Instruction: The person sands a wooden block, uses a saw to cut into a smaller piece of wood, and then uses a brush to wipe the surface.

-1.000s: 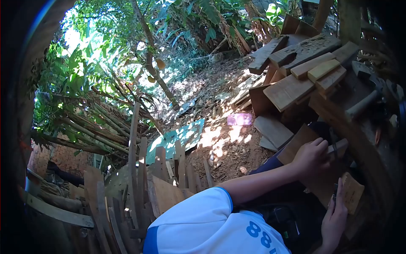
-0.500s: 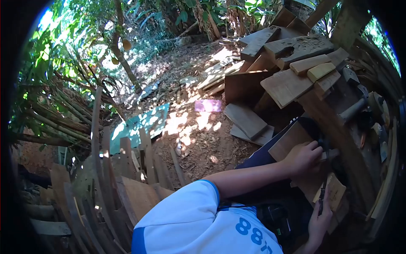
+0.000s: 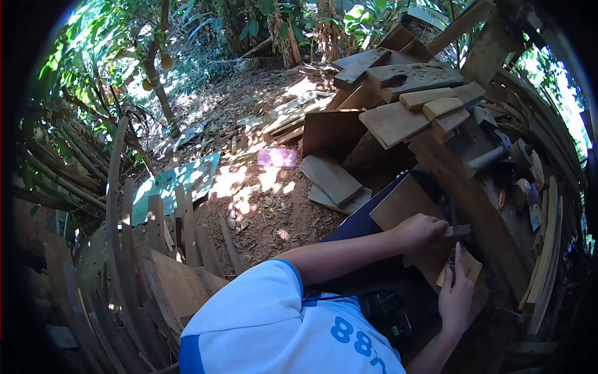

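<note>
My left hand [image 3: 422, 231] is closed in a fist over a flat brown board [image 3: 403, 204] that lies across my lap. From its fingers a small piece of wood [image 3: 458, 230] sticks out to the right. Below and to the right, my right hand [image 3: 456, 298] is wrapped round a dark, thin tool [image 3: 452, 267], its index finger stretched along it. The tool's far end is hard to make out against the shade near the small piece. A pale wood block [image 3: 468, 268] sits just behind my right fingers.
A heap of planks and offcuts [image 3: 398, 121] stands ahead to the right, with a thick beam [image 3: 473, 209] running down beside my hands. Upright slats [image 3: 128, 249] line the left. A green sheet [image 3: 177, 181] and a pink piece [image 3: 277, 157] lie on the ground.
The view has turned, shifting the scene left. My right hand has come up closer to my left hand, and its index finger now points up along the tool.
</note>
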Available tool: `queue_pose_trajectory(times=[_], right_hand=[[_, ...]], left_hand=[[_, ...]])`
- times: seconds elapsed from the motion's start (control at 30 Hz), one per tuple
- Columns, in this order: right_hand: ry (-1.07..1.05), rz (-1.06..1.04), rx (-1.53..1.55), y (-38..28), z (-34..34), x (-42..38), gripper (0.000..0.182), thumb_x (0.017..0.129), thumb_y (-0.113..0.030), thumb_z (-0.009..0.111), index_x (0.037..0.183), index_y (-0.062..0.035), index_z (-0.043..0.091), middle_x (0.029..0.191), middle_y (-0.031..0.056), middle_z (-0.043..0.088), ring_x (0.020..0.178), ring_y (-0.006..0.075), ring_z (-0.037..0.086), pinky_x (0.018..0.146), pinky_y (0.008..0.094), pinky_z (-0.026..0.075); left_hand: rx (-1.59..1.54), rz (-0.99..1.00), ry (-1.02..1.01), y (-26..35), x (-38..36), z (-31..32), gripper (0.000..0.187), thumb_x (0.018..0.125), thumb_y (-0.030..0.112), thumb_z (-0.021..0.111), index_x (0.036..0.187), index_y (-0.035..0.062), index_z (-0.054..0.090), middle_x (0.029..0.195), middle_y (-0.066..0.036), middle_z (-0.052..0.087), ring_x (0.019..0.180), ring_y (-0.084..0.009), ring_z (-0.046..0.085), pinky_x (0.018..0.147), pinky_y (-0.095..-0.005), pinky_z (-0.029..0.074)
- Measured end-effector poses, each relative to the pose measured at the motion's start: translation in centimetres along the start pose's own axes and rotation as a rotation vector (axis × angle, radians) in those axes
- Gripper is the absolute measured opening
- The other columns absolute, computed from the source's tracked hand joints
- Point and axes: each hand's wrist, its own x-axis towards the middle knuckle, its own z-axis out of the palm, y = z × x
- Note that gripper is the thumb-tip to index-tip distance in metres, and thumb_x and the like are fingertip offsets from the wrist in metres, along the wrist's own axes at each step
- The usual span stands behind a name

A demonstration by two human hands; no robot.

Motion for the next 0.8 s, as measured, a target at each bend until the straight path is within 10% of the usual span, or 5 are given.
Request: queue_pose_trajectory(times=[0.8], right_hand=[[0.119,-0.001,-0.033,1.0,2.2,-4.4,0.061,0.104,-0.011,0.053,0.161,-0.0272,0.039,0.105,0.0272,0.072,0.095,0.0409,0.073,0.086,0.0511,0.057]], left_hand=[[-0.039,0.136,0.152,0.2,-0.9,0.3,0.021,0.083,0.019,0.075,0.093,0.0040,0.064,0.077,-0.017,0.067,0.073,-0.0385,0.069,0.066,-0.0459,0.057]])
